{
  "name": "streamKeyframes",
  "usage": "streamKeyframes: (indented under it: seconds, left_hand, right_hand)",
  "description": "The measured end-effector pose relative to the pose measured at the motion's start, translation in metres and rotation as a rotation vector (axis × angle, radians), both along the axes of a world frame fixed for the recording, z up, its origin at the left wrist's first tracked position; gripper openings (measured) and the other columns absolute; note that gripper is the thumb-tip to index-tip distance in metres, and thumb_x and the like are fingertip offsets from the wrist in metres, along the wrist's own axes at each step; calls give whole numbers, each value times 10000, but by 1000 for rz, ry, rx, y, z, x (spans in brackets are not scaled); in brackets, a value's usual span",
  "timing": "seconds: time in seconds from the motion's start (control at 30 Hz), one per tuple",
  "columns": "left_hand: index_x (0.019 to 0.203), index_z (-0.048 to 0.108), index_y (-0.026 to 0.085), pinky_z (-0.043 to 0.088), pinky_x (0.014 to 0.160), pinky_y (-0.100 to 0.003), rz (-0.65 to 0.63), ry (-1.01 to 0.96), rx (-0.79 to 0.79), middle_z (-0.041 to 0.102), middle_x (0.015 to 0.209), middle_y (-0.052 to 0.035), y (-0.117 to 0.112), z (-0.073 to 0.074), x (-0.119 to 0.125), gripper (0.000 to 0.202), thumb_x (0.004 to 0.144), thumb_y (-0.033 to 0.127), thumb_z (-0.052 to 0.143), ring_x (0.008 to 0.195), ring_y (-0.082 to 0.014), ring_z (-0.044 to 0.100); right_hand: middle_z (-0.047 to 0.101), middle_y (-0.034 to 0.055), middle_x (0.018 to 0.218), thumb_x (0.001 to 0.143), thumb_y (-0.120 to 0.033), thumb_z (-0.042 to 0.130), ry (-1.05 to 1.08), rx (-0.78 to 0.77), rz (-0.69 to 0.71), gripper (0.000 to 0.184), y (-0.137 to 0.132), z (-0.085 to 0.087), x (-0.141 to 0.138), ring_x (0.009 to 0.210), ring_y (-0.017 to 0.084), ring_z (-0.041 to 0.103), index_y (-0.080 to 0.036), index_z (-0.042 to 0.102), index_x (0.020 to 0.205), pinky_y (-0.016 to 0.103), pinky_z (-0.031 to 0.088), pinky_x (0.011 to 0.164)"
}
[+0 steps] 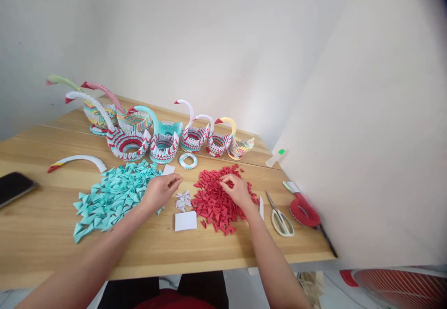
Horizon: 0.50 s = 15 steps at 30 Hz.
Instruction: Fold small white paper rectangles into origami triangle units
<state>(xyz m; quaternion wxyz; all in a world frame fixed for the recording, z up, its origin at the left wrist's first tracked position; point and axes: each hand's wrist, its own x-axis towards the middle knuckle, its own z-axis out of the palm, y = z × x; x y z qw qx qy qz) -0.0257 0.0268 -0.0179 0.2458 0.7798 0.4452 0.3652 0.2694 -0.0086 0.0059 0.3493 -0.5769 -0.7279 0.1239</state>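
Note:
My left hand [161, 191] rests at the right edge of a heap of teal folded paper triangles [111, 196], its fingers pinched on something I cannot make out. My right hand [237, 191] lies on a heap of red folded paper triangles [213, 204], fingers curled down among the pieces. Between the hands sit a few white folded triangles [183, 200] and a blank white paper slip [186, 221]. Another white slip [168, 169] lies just beyond my left hand.
Several paper swans [164, 137] stand in a row at the back of the wooden table [45, 230]. A loose swan neck [77, 161], a small paper ring [188, 161], a phone [14, 187], scissors [280, 218] and a red tape dispenser [304, 210] lie around. A white wall closes the right side.

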Motion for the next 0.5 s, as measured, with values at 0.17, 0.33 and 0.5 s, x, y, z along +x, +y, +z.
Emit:
streamKeyframes:
  seconds: [0.17,0.33,0.5]
  left_hand:
    - [858,652,198,351,585,-228,-14,-4,14,654,644,11,-1,1,0,244,883,347,461,599,-148,582]
    - [869,657,200,353,581,-229,-23,-10,11,659,654,7,0,0,1,238,885,345,469,601,-150,585]
    - [863,664,200,353,575,-226,-12,-21,9,659,648,10,-1,-1,0,241,885,343,471,586,-145,583]
  right_hand:
    - [700,43,917,818,-268,590,69,-20,-83,243,-1,-5,0,839,188,650,-209,628,1051,332,503,780]
    - [700,64,1049,862,-284,573,51,28,9,202,-3,1,-2,990,211,631,-234,685,1023,379,466,915]
    - [722,57,954,856,-286,582,123,61,-26,144,-2,-5,1,915,214,658,-226,700,911,371,502,860]
